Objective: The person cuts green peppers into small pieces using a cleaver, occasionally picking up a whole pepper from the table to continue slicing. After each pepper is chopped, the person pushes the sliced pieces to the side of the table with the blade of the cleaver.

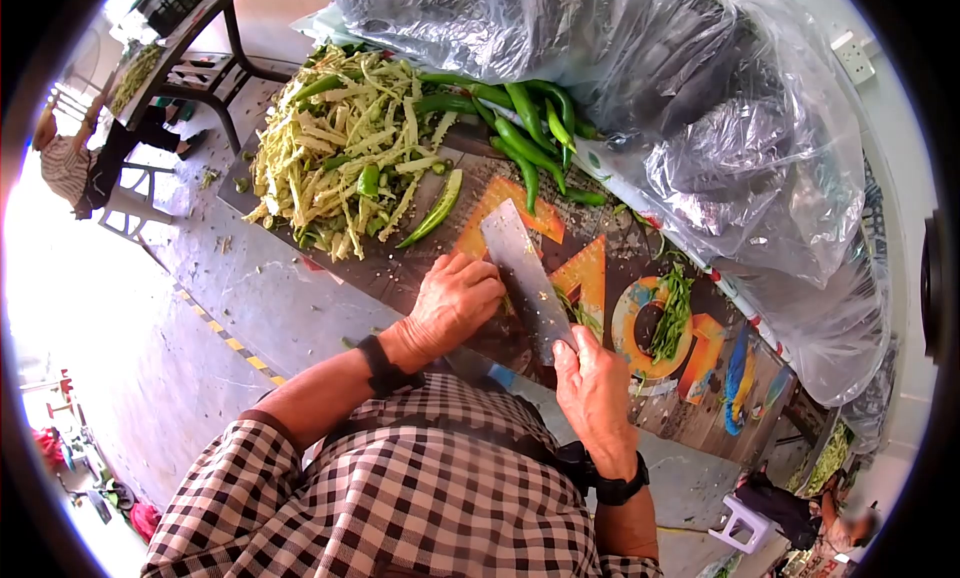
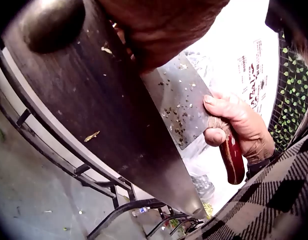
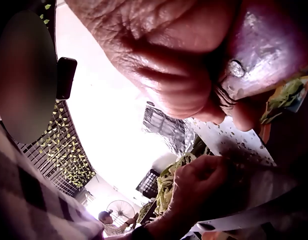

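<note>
My right hand grips a cleaver by its handle, the thumb at the base of the blade. In the left wrist view the handle is dark red, and seed-like bits dot the blade. My left hand is just left of the blade, low over the table's near edge, its fingers curled inward. I cannot tell whether they hold anything. Beyond it lie a heap of pale green cut strips, a split green chili and several whole green chilies.
The table bears large orange lettering and scattered bits. Green leafy scraps lie to the right. Clear plastic sheeting covers a bulky pile along the far side. Other people are at the far left and lower right, near stools.
</note>
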